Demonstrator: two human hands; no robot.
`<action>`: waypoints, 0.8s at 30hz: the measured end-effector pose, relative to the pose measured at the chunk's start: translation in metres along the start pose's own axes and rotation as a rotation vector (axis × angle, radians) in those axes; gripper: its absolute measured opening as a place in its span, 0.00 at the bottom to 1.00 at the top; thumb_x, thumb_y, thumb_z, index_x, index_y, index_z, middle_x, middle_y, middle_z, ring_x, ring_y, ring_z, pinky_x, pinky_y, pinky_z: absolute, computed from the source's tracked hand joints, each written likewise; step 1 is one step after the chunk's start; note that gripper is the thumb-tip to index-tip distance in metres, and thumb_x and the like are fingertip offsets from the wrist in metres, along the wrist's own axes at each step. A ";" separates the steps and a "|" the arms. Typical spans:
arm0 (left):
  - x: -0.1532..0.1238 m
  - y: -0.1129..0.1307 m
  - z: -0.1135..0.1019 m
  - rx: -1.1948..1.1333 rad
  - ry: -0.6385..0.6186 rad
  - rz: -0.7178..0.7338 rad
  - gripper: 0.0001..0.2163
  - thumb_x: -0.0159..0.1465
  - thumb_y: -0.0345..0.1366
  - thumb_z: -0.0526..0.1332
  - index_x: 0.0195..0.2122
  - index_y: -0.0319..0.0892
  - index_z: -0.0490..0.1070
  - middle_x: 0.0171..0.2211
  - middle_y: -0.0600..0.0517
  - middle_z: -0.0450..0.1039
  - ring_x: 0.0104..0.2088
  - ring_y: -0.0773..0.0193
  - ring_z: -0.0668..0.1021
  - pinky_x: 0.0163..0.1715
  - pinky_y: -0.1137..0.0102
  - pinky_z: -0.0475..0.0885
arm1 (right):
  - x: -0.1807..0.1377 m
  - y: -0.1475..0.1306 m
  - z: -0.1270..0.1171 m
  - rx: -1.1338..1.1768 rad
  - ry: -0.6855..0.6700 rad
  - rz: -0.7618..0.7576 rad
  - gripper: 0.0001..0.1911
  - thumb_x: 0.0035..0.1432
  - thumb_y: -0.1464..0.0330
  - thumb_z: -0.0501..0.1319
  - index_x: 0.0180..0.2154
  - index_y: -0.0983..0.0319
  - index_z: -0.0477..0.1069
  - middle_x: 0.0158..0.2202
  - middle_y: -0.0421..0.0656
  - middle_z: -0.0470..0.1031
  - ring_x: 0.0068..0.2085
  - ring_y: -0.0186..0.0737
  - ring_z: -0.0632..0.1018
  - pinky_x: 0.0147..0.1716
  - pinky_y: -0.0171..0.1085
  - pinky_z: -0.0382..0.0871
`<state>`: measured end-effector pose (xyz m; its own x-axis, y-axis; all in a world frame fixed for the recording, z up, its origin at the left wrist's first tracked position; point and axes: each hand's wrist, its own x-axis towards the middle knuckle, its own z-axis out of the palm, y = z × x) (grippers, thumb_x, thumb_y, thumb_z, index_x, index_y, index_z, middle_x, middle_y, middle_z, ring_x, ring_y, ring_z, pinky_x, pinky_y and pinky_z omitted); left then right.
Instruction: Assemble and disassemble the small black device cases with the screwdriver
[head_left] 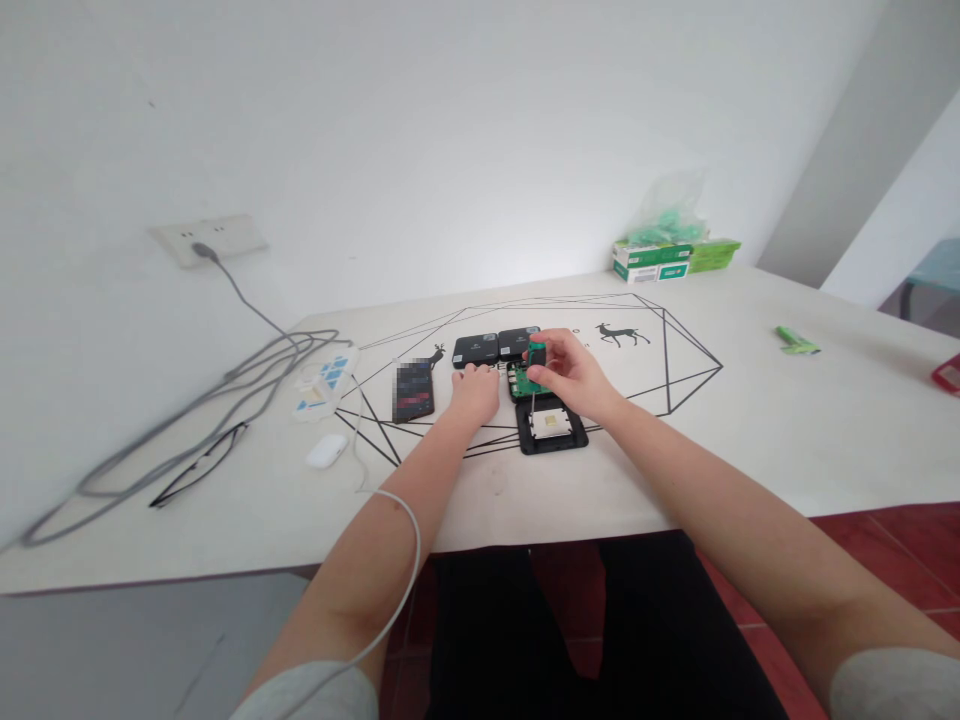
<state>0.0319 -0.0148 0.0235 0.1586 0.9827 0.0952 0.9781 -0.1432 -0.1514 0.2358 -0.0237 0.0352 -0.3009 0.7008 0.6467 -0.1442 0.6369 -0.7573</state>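
Note:
My right hand [574, 375] is closed around a screwdriver [537, 352] with a green and black handle. Its thin shaft points down over the open black casing. A green circuit board [529, 381] sits partly under that hand. In front of it lies a black cover [576, 441] with a pale metal plate [551, 423] inside. My left hand [478, 395] rests on the table with its fingers apart, at the front edge of a closed black box [476, 350]. A second black box [517, 342] stands beside the first, partly hidden by my right hand.
Left of my hands are a phone [413, 390], a white earphone case [327, 451], a plastic organiser box [324, 385] and glasses [199, 465]. Grey cable [262, 395] loops to a wall socket [210, 240]; a white cord crosses my left arm. Cartons [652, 258] stand at the back right.

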 end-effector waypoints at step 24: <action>0.001 0.001 0.002 -0.031 0.002 -0.003 0.16 0.73 0.31 0.49 0.53 0.42 0.75 0.56 0.39 0.74 0.58 0.45 0.71 0.56 0.50 0.67 | 0.000 -0.010 -0.005 -0.114 -0.051 0.008 0.23 0.70 0.48 0.58 0.59 0.52 0.73 0.32 0.39 0.64 0.33 0.39 0.67 0.35 0.42 0.71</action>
<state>0.0325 -0.0133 0.0218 0.1559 0.9830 0.0973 0.9823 -0.1439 -0.1203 0.2416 -0.0286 0.0431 -0.3501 0.6906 0.6328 -0.0345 0.6656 -0.7455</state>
